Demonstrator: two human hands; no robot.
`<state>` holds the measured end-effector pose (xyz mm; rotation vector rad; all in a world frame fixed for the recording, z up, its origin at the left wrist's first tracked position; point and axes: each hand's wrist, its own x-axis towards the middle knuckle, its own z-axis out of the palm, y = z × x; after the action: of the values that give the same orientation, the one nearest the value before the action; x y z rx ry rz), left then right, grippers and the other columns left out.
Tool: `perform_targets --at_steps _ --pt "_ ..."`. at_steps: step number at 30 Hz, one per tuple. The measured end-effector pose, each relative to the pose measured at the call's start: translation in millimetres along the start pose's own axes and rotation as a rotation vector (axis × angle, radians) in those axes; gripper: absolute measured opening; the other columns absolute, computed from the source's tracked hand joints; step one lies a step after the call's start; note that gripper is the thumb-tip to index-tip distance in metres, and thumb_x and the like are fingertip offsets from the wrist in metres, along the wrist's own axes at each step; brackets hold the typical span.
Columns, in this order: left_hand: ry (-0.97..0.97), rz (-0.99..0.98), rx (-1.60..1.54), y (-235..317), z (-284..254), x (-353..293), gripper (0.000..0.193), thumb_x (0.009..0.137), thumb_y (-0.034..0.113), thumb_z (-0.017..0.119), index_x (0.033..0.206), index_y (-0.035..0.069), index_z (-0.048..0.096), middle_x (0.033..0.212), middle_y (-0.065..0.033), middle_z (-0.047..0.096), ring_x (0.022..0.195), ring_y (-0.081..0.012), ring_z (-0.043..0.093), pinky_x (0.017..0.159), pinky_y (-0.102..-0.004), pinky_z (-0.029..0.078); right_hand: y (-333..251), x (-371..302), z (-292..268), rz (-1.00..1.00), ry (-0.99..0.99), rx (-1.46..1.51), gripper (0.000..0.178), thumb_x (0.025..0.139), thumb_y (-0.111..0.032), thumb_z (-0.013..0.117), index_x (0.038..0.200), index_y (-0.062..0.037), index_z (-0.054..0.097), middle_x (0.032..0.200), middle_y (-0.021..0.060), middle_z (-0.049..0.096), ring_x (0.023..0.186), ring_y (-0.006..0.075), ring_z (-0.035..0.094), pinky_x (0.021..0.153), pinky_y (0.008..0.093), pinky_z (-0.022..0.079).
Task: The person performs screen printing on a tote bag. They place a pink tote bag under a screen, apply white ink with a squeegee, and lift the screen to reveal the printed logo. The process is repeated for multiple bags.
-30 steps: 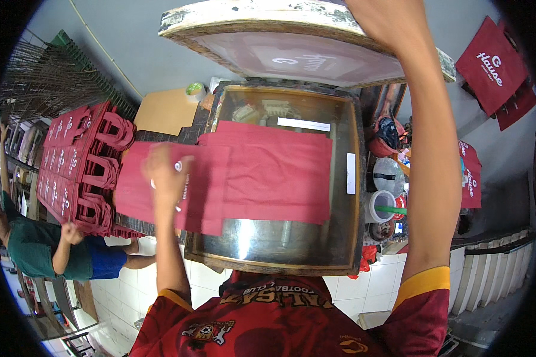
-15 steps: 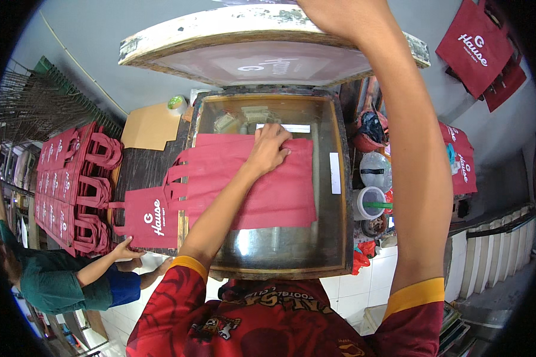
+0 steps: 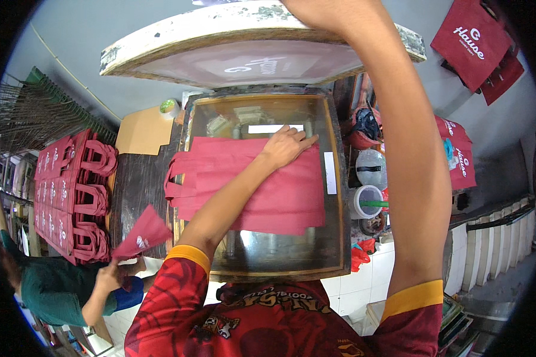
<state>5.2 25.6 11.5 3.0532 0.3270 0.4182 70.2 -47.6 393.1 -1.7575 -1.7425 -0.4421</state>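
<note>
A plain red tote bag (image 3: 250, 190) lies flat on the glass-topped printing table (image 3: 262, 259), its handles to the left. My left hand (image 3: 289, 146) rests on the bag's far right part with its fingers apart, the fingertips near the right edge. My right hand (image 3: 327, 13) grips the top edge of the raised screen-printing frame (image 3: 244, 27), its fingers partly hidden behind the wood. White mirrored lettering shows on the frame's mesh. Two white strips are stuck on the glass, beyond the bag and to its right.
On the left a co-worker's hand (image 3: 108, 276) holds a printed red bag (image 3: 143, 232) in the air. Stacked printed bags (image 3: 56, 190) lie beyond it. Cardboard (image 3: 143, 131) sits at the far left. A white tub (image 3: 365, 202) with a green handle stands right of the table.
My left hand has slid right, and the bag on the glass has shifted slightly right. The co-worker has lifted the printed bag off the dark surface. My right hand still holds the frame up.
</note>
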Motion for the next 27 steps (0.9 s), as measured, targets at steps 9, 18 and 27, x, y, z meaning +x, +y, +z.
perform_targets --at_steps 9,18,27 --pt "-0.086 -0.466 -0.118 81.8 11.2 -29.9 0.090 0.092 0.069 0.057 0.160 0.013 0.036 0.166 -0.0277 0.021 0.156 -0.0459 0.014 0.124 -0.0608 0.013 10.2 0.4 7.1 -0.075 0.058 0.004 0.026 0.080 -0.007 0.059 0.096 0.0065 0.073 0.098 0.0318 0.071 0.095 0.0454 0.070 0.089 0.0498 0.054" --pt "-0.184 -0.545 -0.204 81.9 7.5 -11.7 0.098 0.085 0.077 0.058 0.163 0.022 0.033 0.170 -0.0273 0.008 0.157 -0.0479 0.000 0.121 -0.0691 0.000 7.2 -3.5 6.9 -0.071 0.075 -0.003 0.029 0.077 -0.008 0.060 0.099 0.0068 0.073 0.099 0.0321 0.070 0.095 0.0458 0.069 0.088 0.0495 0.054" --pt "-0.311 -0.624 -0.201 80.0 -4.9 9.6 0.103 0.081 0.079 0.060 0.164 0.025 0.030 0.169 -0.0296 0.007 0.156 -0.0504 -0.002 0.117 -0.0753 -0.001 3.7 -12.7 3.2 -0.044 0.041 0.006 0.029 0.079 -0.015 0.067 0.099 0.0061 0.073 0.101 0.0318 0.070 0.098 0.0455 0.068 0.089 0.0488 0.054"
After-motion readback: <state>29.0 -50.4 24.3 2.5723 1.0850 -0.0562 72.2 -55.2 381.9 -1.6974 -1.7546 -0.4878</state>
